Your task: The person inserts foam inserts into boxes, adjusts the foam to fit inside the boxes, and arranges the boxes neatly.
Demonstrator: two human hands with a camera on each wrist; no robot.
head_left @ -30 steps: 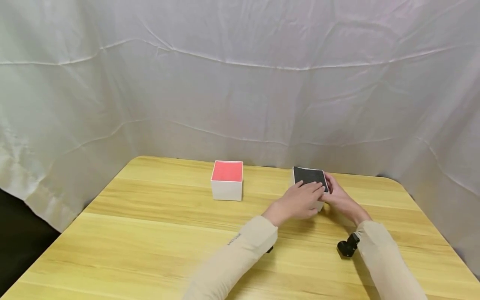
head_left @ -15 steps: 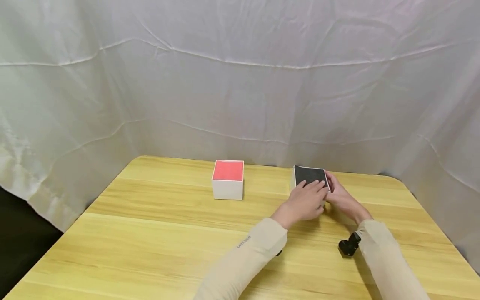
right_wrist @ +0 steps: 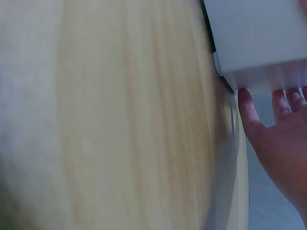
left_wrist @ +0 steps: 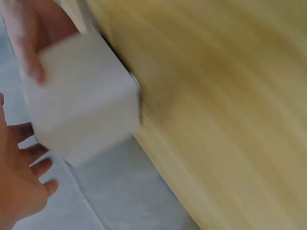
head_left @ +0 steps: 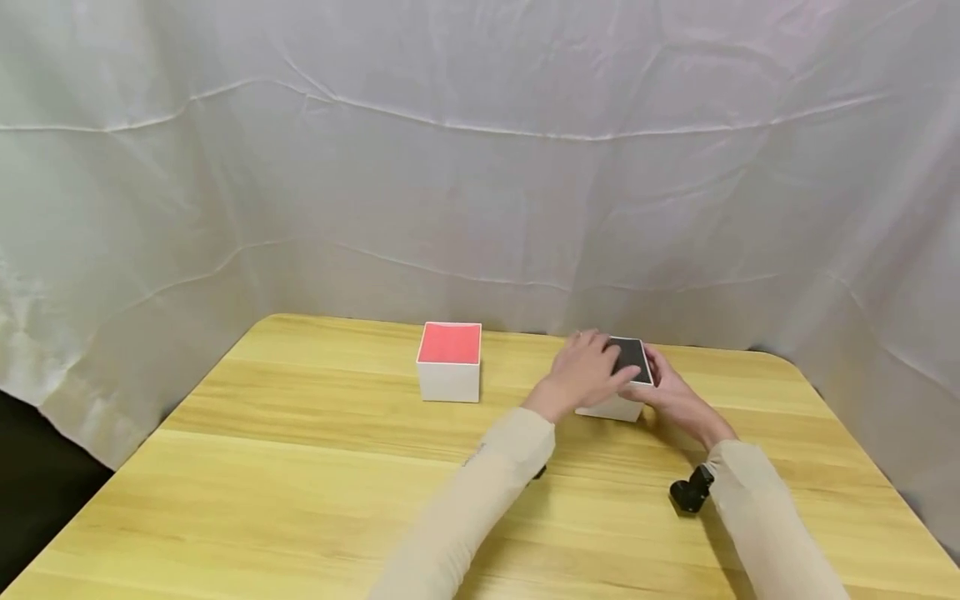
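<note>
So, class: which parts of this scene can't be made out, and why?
- Black-topped box, head view: the left hand hides its left part.
- Right hand, head view: fingertips hidden behind the box.
- Both wrist views: motion blur.
- Red-topped box: contents unseen.
</note>
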